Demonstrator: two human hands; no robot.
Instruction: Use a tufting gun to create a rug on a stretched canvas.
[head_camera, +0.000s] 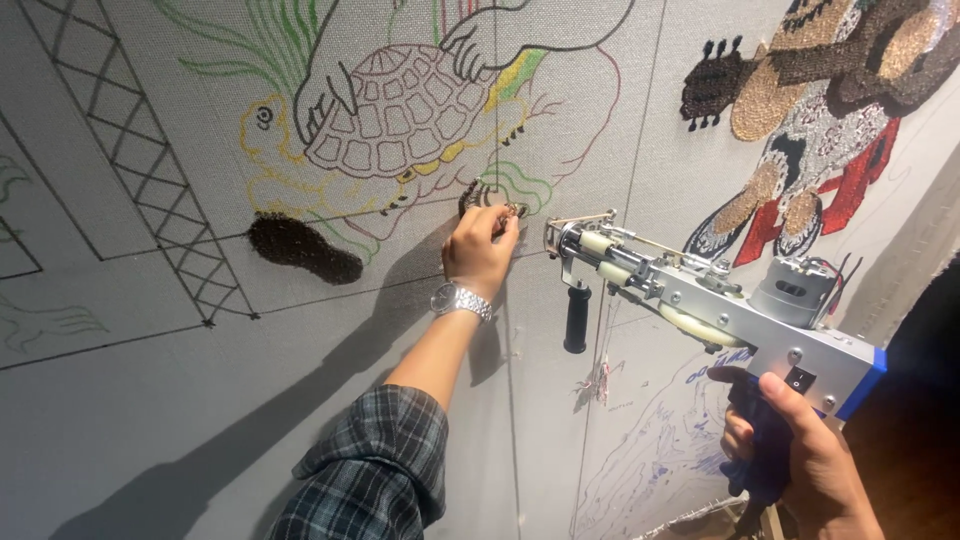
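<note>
While right hand (800, 455) clamps tufting gun (700, 300) grip, left hand (480, 250) fingertips pinched together on cloth (120, 400).

Tufting gun (700, 295) shiny metal; cloth (120, 400) matt, woven, probably coarse.

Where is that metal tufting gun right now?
In the head view, the tufting gun sits right of centre, gripped by the right hand, its tip beside the left hand.
</note>
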